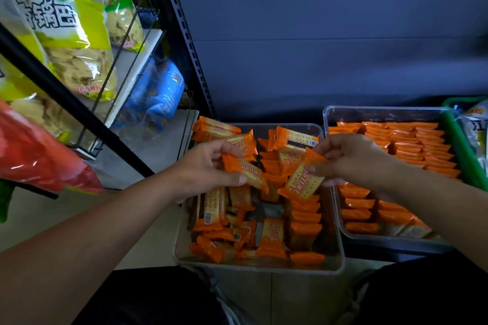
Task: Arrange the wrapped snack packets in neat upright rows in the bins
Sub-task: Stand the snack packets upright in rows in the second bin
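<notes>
Progress: by my reading about half done. One bin is nearly finished and the other is mostly still a jumble.
Right bin (383, 113): clear plastic, packed with rows (412, 145) of orange packets standing on edge from the far wall to the near edge. At its near right corner a few flat packets (414, 229) lie unsorted.
Left bin (258, 268): clear plastic, touching the right bin along its right edge. One upright row (306, 216) runs along its right wall. Everywhere else loose packets (272, 240) lie flat, tilted or piled, and some spill over the far left corner.
Left hand (203, 166): over the left bin's far left part, thumb and fingers pinching the left packet (248, 171), which is tilted above the pile.
Right hand (351, 159): over the seam between the bins, fingertips pinching the top end of the right packet (303, 182), which hangs at a slant above the upright row.
Left to do: probably stand both held packets in a row, then sort the loose pile and the flat ones.
Around: a green basket (459, 145) stands beside the right bin's right edge, and a rack (66, 42) of snack bags stands to the left.
</notes>
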Demonstrator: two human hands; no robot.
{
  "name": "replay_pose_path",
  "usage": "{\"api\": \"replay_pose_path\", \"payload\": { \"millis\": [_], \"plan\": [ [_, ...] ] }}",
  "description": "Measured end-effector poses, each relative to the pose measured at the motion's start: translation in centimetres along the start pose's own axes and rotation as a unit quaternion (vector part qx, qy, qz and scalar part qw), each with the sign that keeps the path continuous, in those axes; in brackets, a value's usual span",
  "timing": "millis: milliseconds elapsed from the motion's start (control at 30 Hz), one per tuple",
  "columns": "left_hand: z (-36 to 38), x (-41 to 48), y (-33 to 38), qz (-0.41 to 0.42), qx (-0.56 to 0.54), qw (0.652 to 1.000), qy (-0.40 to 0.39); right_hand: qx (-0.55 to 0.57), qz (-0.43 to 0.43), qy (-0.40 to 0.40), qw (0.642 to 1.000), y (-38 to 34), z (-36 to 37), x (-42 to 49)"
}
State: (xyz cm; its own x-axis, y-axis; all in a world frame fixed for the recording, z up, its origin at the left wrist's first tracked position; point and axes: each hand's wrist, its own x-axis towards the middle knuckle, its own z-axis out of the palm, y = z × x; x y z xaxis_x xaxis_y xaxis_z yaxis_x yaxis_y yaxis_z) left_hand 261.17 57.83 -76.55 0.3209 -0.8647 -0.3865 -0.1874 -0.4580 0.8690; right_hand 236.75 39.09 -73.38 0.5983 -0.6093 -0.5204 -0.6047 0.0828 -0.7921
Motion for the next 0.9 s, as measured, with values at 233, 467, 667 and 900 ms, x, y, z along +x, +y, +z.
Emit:
{"api": "replay_pose_path", "payload": {
  "millis": [233, 467, 667, 900],
  "plan": [
    [-1.2, -1.5, 0.6, -0.013, -0.073, 0.997, 0.024, 0.018, 0.016, -0.026, 0.999, -0.3, 1.4, 1.2],
    [-2.7, -2.4, 1.2, 0.016, -0.013, 1.0, 0.02, -0.003, 0.026, -0.047, 0.999, -0.7, 2.5, 2.4],
    [-1.0, -2.2, 1.6, 0.037, -0.003, 0.999, -0.005, -0.004, -0.023, -0.077, 0.997, -2.0, 3.7, 1.5],
    [2.3, -1.3, 2.0, 0.053, -0.02, 0.998, 0.038, 0.019, -0.039, -0.142, 0.989, -2.9, 4.7, 0.1]
  ]
}}
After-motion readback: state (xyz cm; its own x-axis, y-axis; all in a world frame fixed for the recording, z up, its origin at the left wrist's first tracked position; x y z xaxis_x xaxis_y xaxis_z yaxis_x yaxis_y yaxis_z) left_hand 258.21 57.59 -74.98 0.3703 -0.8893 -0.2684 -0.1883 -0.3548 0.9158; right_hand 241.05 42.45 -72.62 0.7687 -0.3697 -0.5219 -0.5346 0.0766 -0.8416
